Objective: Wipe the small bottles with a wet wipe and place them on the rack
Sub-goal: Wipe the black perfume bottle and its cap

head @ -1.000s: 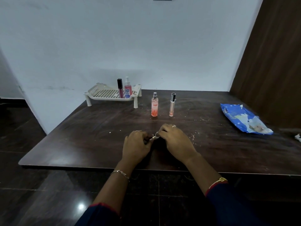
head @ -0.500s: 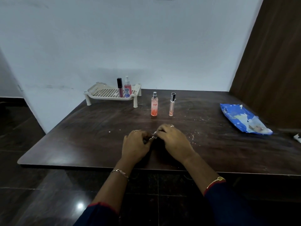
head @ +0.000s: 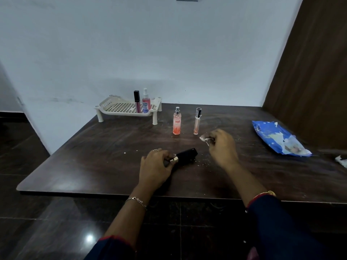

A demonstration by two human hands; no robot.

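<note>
Two on the rack point(head: 120, 113) at eleven o'clock, three left, I'd say.
Left hand point(head: 155, 166) grips the black bottle point(head: 185, 155); right hand point(head: 222, 145) pinches the wet wipe point(head: 205, 137) at two o'clock of it. Pink bottle point(head: 176, 121) and slim bottle point(head: 197, 121) wait at twelve.

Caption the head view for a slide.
Left hand grips a black bottle, right hand pinches a wipe; the rack stands behind.

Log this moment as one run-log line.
left hand: grips black bottle | right hand: pinches wet wipe, clear of bottle | rack: holds lip-gloss tube, pink spray bottle | table: orange spray bottle, slim clear bottle unracked
</note>
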